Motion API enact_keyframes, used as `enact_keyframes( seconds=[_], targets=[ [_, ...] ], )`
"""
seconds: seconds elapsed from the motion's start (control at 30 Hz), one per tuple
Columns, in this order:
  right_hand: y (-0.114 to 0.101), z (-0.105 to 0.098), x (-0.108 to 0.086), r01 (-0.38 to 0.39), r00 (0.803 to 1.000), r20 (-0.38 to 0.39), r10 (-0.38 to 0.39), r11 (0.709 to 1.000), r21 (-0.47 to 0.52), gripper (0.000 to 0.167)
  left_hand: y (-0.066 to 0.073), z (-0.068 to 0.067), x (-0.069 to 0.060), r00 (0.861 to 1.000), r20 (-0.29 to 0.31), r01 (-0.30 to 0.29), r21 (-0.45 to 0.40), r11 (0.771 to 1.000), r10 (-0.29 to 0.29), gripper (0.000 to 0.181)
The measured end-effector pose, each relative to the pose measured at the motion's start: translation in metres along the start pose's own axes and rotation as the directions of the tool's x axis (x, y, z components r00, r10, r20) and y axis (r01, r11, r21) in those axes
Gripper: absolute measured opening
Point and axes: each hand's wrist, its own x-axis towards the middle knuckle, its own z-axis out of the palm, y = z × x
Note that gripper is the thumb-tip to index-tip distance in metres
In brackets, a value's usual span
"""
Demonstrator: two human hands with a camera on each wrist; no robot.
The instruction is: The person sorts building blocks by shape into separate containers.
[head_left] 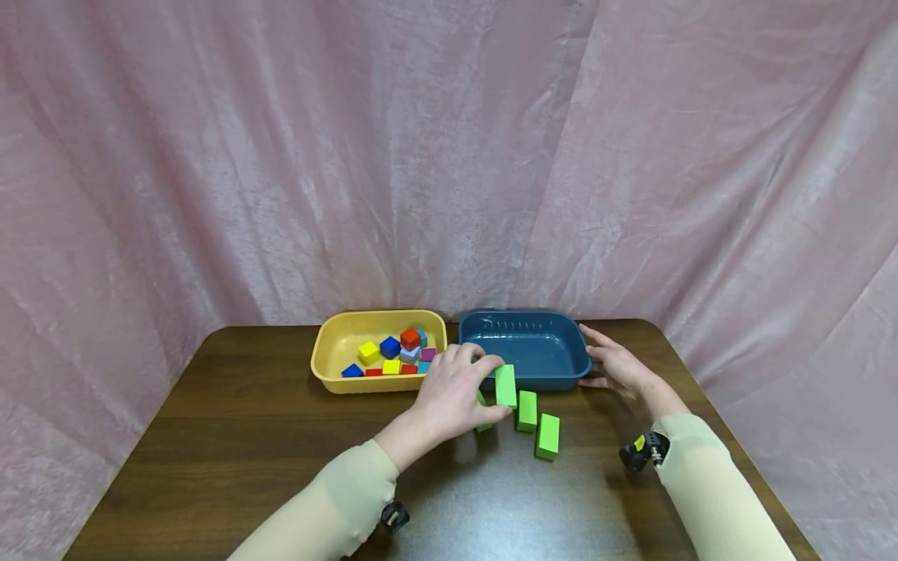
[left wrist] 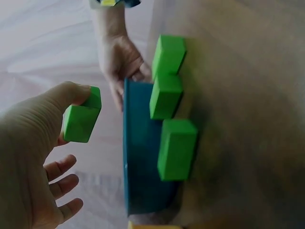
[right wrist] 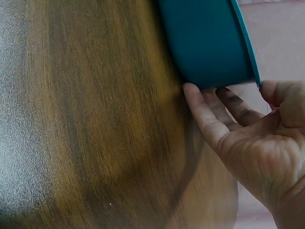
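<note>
My left hand (head_left: 459,393) pinches a green rectangular block (head_left: 506,386) between thumb and fingertips, above the table in front of the blue bin (head_left: 519,384). In the left wrist view the held block (left wrist: 81,124) is raised off the table while the other fingers are spread loosely. Two more green blocks, one (head_left: 527,411) nearer the bin and one (head_left: 548,436) nearer me, stand on the table. Another green block (head_left: 482,417) is partly hidden behind the left hand. At the bin's right end my right hand (right wrist: 259,143) touches its outer wall with fairly straight fingers, thumb near the rim.
Left of the blue bin stands a yellow bin (head_left: 333,382) holding several small coloured blocks, among them a red cube (head_left: 410,338) and a yellow cube (head_left: 368,353). Both bins sit at the back edge of the brown wooden table (head_left: 245,436). A pink curtain (head_left: 449,156) hangs behind.
</note>
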Motion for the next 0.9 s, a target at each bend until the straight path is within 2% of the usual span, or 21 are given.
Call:
enact_keyframes(
  seconds=[0.23, 0.4, 0.5, 0.7, 0.9],
  targets=[
    [-0.002, 0.001, 0.001, 0.004, 1.000, 0.002, -0.004, 1.000, -0.007, 0.059, -0.017, -0.013, 0.019, 0.999, -0.008, 0.044, 0.037, 0.998, -0.044, 0.072],
    [-0.002, 0.001, 0.002, 0.009, 1.000, 0.000, -0.009, 1.000, 0.003, 0.059, -0.027, -0.017, 0.031, 0.996, 0.017, 0.086, 0.041, 0.995, -0.086, 0.072],
    [-0.002, 0.001, 0.002, 0.010, 1.000, -0.002, -0.010, 1.000, 0.004, 0.059, -0.030, -0.018, 0.037, 0.994, 0.033, 0.102, 0.037, 0.994, -0.103, 0.072],
    [-0.003, -0.001, 0.003, 0.012, 1.000, 0.000, -0.012, 1.000, -0.008, 0.059, -0.033, -0.017, 0.046, 0.994, 0.042, 0.099, 0.042, 0.994, -0.101, 0.074],
    [-0.003, 0.000, 0.001, 0.013, 1.000, 0.013, -0.013, 1.000, -0.005, 0.059, -0.035, -0.014, 0.054, 0.988, 0.075, 0.129, 0.046, 0.991, -0.132, 0.075]
  ],
)
